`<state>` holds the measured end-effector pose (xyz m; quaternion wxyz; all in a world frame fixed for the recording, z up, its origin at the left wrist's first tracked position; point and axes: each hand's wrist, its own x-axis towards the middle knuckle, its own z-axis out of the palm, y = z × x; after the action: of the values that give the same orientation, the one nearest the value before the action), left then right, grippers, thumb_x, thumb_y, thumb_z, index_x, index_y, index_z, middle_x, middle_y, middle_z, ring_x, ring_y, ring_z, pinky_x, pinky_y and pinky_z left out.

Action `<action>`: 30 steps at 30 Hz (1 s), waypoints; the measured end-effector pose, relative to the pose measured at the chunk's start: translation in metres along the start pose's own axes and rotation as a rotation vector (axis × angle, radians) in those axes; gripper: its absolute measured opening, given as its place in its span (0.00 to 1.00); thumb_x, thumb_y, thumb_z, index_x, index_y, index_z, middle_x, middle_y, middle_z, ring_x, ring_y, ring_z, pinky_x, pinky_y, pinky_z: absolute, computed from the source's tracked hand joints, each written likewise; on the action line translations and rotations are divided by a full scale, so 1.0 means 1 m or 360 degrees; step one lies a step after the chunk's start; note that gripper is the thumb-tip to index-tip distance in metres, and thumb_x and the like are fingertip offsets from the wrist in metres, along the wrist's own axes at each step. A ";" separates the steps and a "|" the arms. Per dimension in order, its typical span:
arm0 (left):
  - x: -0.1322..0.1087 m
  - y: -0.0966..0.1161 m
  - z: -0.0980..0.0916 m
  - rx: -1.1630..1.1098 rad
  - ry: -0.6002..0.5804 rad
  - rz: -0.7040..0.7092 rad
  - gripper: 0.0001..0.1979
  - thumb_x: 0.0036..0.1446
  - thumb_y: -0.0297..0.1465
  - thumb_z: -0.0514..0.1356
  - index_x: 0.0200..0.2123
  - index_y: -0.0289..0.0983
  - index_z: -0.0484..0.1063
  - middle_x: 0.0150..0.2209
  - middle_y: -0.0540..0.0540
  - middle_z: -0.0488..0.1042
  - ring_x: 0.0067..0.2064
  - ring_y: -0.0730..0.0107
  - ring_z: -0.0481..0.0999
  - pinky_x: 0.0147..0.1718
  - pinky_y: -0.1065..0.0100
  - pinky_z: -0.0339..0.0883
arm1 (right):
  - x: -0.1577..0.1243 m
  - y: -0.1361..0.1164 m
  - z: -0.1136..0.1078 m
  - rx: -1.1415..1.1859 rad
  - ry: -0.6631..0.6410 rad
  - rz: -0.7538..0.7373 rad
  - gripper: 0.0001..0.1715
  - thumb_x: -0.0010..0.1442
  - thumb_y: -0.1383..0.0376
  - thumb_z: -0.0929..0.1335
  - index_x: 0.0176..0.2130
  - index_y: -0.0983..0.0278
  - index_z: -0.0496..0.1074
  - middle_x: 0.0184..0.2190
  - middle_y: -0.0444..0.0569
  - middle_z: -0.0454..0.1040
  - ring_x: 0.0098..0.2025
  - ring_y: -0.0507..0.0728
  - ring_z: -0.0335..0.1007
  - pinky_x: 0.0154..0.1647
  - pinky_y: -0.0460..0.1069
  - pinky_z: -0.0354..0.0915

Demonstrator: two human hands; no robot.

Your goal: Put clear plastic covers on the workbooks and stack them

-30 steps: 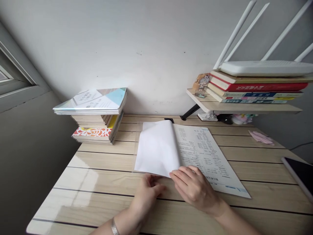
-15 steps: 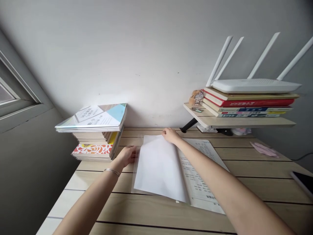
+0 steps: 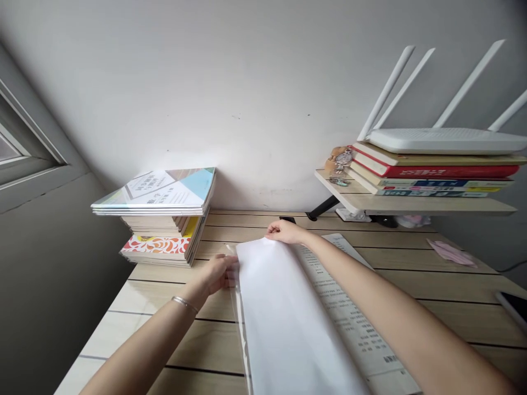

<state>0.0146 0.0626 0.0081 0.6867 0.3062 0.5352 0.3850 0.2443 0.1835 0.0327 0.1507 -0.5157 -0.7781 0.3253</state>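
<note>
White sheet (image 3: 284,318) lies at 6 o'clock on worktop (image 3: 206,345). Right hand (image 3: 285,231) pinches its 12 o'clock edge; left hand (image 3: 218,271), partly hidden, seems to grip clear cover (image 3: 239,312) at 10. Likely sleeving; next needs edges squared.

At nine o'clock a pile of books (image 3: 152,226) stands on the slatted wooden table (image 3: 209,345), with blue-and-white booklets (image 3: 160,189) on top and a red-orange patterned book (image 3: 158,244) lower down; towards ten o'clock is a window frame (image 3: 24,163); the pale wall (image 3: 247,71), with small dark specks, fills twelve o'clock; at three o'clock a wooden shelf (image 3: 432,205) on a black leg (image 3: 323,208) bears stacked books (image 3: 444,172), a figure charm (image 3: 342,159) beside them and a white router (image 3: 448,141) on top; between three and four o'clock lies a pink cloth-like item (image 3: 453,252); near four o'clock, a dark-screened device (image 3: 514,307).
</note>
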 end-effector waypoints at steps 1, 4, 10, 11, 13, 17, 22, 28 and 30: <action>0.006 0.004 -0.001 0.0010 0.0006 0.0002 0.11 0.50 0.34 0.64 0.29 0.35 0.66 0.22 0.52 0.68 0.19 0.75 0.69 0.22 0.69 0.68 | -0.002 -0.001 0.001 0.0027 -0.0015 -0.0028 0.13 0.49 0.59 0.69 0.31 0.67 0.74 0.25 0.46 0.73 0.28 0.52 0.66 0.30 0.45 0.60; 0.021 0.018 -0.004 0.0048 0.0018 0.0017 0.12 0.48 0.35 0.65 0.31 0.34 0.68 0.24 0.50 0.71 0.22 0.72 0.71 0.25 0.67 0.70 | -0.007 -0.007 0.000 0.0134 -0.0097 -0.0101 0.13 0.48 0.60 0.70 0.32 0.68 0.74 0.25 0.46 0.73 0.29 0.52 0.66 0.32 0.46 0.61; 0.034 0.044 -0.008 0.0379 -0.0068 0.0022 0.12 0.41 0.31 0.70 0.28 0.32 0.73 0.21 0.50 0.71 0.20 0.75 0.69 0.22 0.72 0.64 | -0.011 -0.015 -0.003 0.0190 -0.0209 0.0061 0.11 0.48 0.60 0.71 0.29 0.67 0.75 0.27 0.47 0.75 0.31 0.52 0.67 0.34 0.45 0.61; 0.037 0.048 -0.007 0.0462 -0.0096 -0.0001 0.12 0.40 0.31 0.71 0.28 0.32 0.74 0.20 0.50 0.71 0.19 0.76 0.68 0.21 0.73 0.62 | -0.011 -0.016 -0.002 0.0182 -0.0219 0.0090 0.11 0.47 0.60 0.71 0.29 0.67 0.75 0.27 0.47 0.75 0.31 0.52 0.68 0.34 0.45 0.60; 0.044 0.056 -0.002 0.0628 -0.0168 -0.0067 0.11 0.39 0.31 0.71 0.26 0.31 0.75 0.19 0.49 0.71 0.19 0.77 0.67 0.19 0.74 0.59 | -0.010 -0.019 0.001 0.0143 -0.0253 0.0121 0.11 0.46 0.60 0.72 0.28 0.66 0.75 0.26 0.45 0.75 0.30 0.52 0.67 0.32 0.44 0.60; 0.061 0.067 0.014 0.0875 -0.0350 -0.0219 0.10 0.37 0.30 0.71 0.22 0.31 0.75 0.21 0.45 0.74 0.21 0.72 0.70 0.19 0.72 0.61 | -0.011 -0.028 0.008 -0.0013 -0.0310 0.0105 0.11 0.46 0.59 0.71 0.28 0.65 0.76 0.25 0.44 0.74 0.28 0.51 0.65 0.27 0.44 0.57; 0.075 0.067 0.027 0.0967 -0.0562 -0.0317 0.09 0.35 0.28 0.71 0.23 0.32 0.75 0.24 0.44 0.77 0.25 0.69 0.73 0.24 0.70 0.64 | -0.015 -0.037 0.008 -0.0143 -0.0451 0.0164 0.09 0.46 0.61 0.70 0.28 0.63 0.77 0.25 0.44 0.74 0.27 0.51 0.64 0.26 0.44 0.56; 0.083 0.058 0.029 0.0898 -0.0577 -0.0301 0.04 0.38 0.26 0.66 0.22 0.33 0.75 0.22 0.47 0.75 0.24 0.73 0.72 0.24 0.73 0.63 | -0.017 -0.040 0.006 -0.0045 -0.0434 0.0171 0.07 0.45 0.63 0.70 0.26 0.64 0.77 0.23 0.43 0.74 0.27 0.50 0.64 0.26 0.43 0.57; 0.084 0.057 0.031 0.0877 -0.0570 -0.0282 0.03 0.38 0.25 0.65 0.22 0.33 0.75 0.22 0.47 0.76 0.24 0.73 0.72 0.25 0.73 0.63 | -0.017 -0.038 0.006 -0.0003 -0.0404 0.0148 0.08 0.45 0.62 0.71 0.25 0.64 0.77 0.23 0.43 0.74 0.27 0.50 0.64 0.27 0.43 0.57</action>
<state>0.0438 0.1631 0.0209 0.6921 0.4953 0.5145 0.1047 0.2212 0.1568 0.0554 0.0353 -0.5061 -0.7665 0.3938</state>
